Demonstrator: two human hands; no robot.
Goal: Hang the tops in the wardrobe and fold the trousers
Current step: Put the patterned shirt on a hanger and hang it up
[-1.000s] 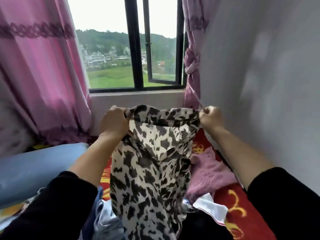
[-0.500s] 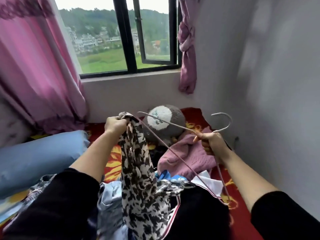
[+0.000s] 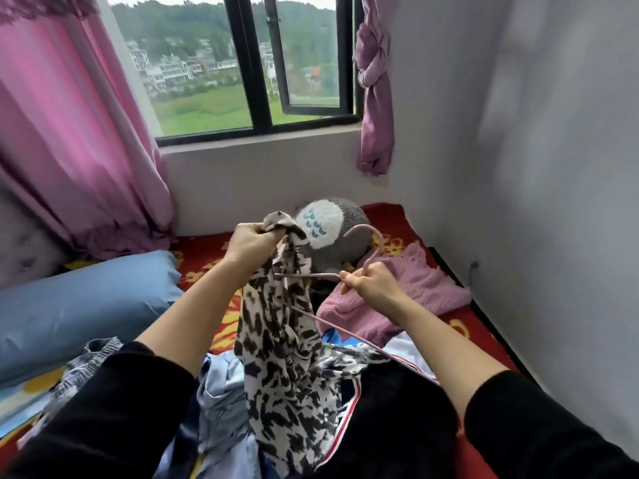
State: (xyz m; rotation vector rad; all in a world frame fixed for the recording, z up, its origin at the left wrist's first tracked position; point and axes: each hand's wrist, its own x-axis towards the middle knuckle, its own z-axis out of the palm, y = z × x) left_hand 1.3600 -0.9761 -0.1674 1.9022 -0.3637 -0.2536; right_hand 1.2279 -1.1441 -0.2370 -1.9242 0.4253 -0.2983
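Two things held: our left hand [image 3: 250, 242], grip curled, bunches one soft black-and-cream leopard-print top [image 3: 283, 357]; our right hand [image 3: 373, 283] pinches one thin pink hooked wire hanger [image 3: 311, 275].

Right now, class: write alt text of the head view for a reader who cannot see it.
A left hand grips a black-and-white animal-print top by its upper edge while the right hand holds a thin pink wire hanger against it, over a red patterned bedspread.
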